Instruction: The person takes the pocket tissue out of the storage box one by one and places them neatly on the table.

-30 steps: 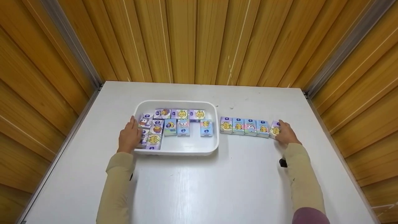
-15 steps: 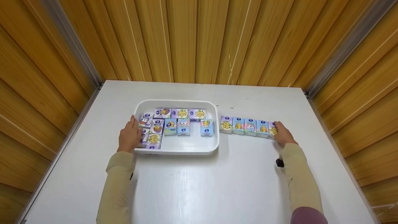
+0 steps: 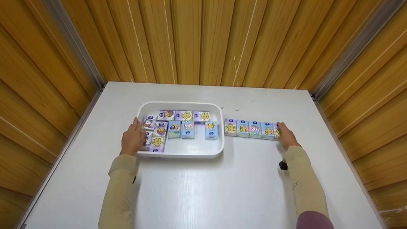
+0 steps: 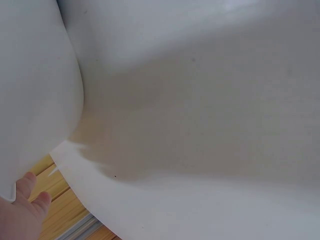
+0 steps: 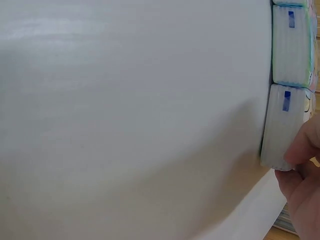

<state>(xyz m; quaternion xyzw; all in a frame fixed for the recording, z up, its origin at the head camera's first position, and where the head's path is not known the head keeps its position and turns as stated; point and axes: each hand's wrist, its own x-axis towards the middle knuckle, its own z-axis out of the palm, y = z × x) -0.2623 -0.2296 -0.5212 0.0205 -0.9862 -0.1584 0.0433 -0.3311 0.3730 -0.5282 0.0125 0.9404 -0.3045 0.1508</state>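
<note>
My left hand (image 3: pixel 132 138) holds the left rim of a white plastic tray (image 3: pixel 190 156). In the left wrist view, fingertips (image 4: pixel 40 202) show beside the tray's outer wall (image 4: pixel 37 85). Several tissue packs with cartoon prints lie inside, among them a blue pack (image 3: pixel 211 130) near the right wall. Right of the tray, several more packs form a row, starting with a purple and yellow pack (image 3: pixel 230 128). My right hand (image 3: pixel 287 135) grips the outer end of the last tissue pack (image 5: pixel 284 127), thumb and finger at its end. That pack touches its neighbour (image 5: pixel 291 45).
A white table (image 3: pixel 197 190) carries everything, with wood-look panels (image 3: pixel 203 41) along the back and both sides. A small black object (image 3: pixel 283 165) shows at the right sleeve (image 3: pixel 305 181). Bare tray floor (image 3: pixel 187 146) shows at the tray's front middle and right.
My right hand has moved left, sliding the last tissue pack against the row and closing the gap. The row has shifted slightly left. My left hand and the tray stay put.
</note>
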